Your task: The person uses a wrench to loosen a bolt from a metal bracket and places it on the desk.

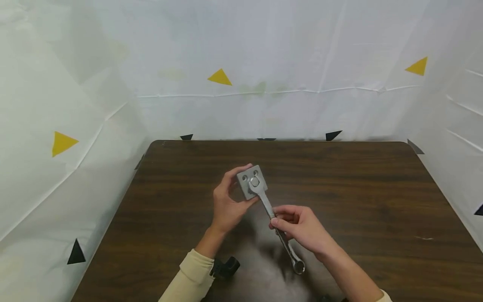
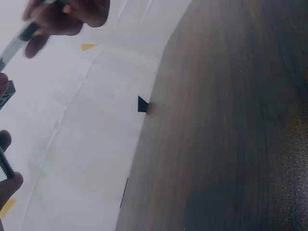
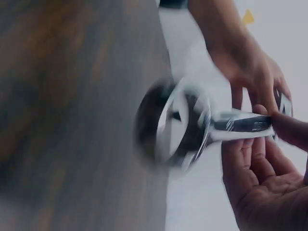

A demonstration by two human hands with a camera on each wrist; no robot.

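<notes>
A small grey metal plate [image 1: 252, 181] with several holes is held above the dark wooden table [image 1: 339, 188] by my left hand [image 1: 227, 201], fingers and thumb curled round its edges. A silver combination wrench [image 1: 274, 221] has its ring end set on a bolt head on the plate's face. My right hand [image 1: 302, 228] pinches the wrench shaft at mid-length. In the right wrist view the wrench's free ring end [image 3: 185, 125] looms close and blurred, with my right hand [image 3: 262, 159] below it. The left wrist view shows a threaded bolt [image 2: 5, 163] between my left fingertips [image 2: 7, 185].
White sheeting with yellow triangles [image 1: 220, 78] and black triangles [image 1: 333, 135] walls the table on three sides. A black wrist-camera mount [image 1: 225, 267] sits at my left sleeve. The table's far edge [image 1: 279, 141] lies behind the plate.
</notes>
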